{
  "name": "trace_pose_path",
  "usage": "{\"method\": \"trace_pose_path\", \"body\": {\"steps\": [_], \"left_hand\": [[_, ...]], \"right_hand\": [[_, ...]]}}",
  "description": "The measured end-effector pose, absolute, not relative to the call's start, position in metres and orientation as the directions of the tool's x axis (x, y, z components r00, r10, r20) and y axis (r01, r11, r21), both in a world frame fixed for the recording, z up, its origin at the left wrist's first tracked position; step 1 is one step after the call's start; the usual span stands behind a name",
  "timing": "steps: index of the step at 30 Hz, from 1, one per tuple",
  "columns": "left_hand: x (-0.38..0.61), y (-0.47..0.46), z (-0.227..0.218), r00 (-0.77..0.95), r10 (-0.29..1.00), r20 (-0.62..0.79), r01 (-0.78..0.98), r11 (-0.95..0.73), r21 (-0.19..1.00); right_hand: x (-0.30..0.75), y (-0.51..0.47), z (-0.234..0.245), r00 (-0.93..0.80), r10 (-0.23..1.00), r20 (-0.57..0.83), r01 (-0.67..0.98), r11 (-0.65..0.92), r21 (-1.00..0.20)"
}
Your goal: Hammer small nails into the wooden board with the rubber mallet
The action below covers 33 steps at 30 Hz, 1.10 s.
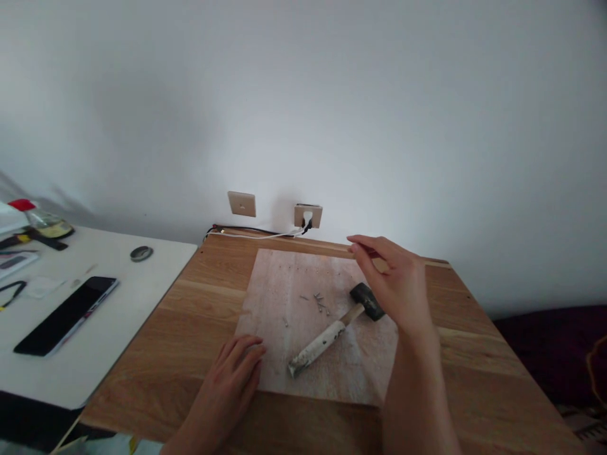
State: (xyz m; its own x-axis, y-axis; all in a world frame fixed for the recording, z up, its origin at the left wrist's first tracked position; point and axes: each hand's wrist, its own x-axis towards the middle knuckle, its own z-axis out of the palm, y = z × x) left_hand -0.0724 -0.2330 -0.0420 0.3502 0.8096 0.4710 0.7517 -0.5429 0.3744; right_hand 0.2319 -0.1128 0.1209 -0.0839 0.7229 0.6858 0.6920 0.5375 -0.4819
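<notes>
Fingers [374, 242] of right hand [403, 278] bunched near-closed above board [270, 313], at its two o'clock; cannot tell whether anything gripped. Left hand [232, 373] loosely curled, unladen, at board's eight o'clock edge. Hammer [320, 345] lying on board, head toward two, handle toward seven. Loose nails [322, 306] near twelve.

The flat, pale pinkish-grey square board [275, 309] is streaked and mottled with white. The long-handled, black-headed hammer [351, 314] is coated in white along its grip — flecked with black — and bare tan is shown beside its head. Dull silver is seen on the small, slim metal fasteners [320, 303]. The brown wooden tabletop [474, 354] is striped with lighter and darker grain. The flat, oblong black device [66, 316] is edged in silver-grey; the clear bottle [50, 225] is topped with red — its contents tinted yellow.
</notes>
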Motion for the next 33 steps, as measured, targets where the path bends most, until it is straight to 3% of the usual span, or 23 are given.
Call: {"method": "trace_pose_path", "body": {"steps": [4,7,10,13,17,25,33], "left_hand": [[-0.08,-0.244,-0.045,0.438,0.761,0.479,0.734,-0.61,0.299],[-0.083,-0.245,-0.045,0.479,0.72,0.503,0.722,-0.649,0.241],[-0.085,-0.244,-0.047,0.495,0.7,0.514,0.723,-0.66,0.204],[-0.085,-0.243,-0.052,0.484,0.724,0.492,0.727,-0.645,0.234],[-0.081,-0.241,-0.057,0.439,0.76,0.479,0.743,-0.607,0.282],[-0.079,-0.236,-0.051,0.408,0.803,0.434,0.792,-0.547,0.269],[-0.116,-0.233,-0.051,0.304,0.857,0.415,0.881,-0.42,0.22]], "right_hand": [[0.238,-0.133,0.115,-0.101,0.731,0.675,0.726,0.518,-0.452],[0.254,-0.156,0.081,-0.141,0.776,0.615,0.768,0.478,-0.426],[0.28,-0.193,0.024,0.011,0.826,0.563,0.854,0.286,-0.436],[0.31,-0.235,-0.039,0.138,0.828,0.544,0.943,0.057,-0.327],[0.33,-0.273,-0.093,0.295,0.89,0.347,0.909,-0.15,-0.388],[0.31,-0.275,-0.087,0.349,0.914,0.208,0.839,-0.206,-0.503],[0.266,-0.271,-0.084,0.238,0.94,0.243,0.859,-0.087,-0.504]]}}
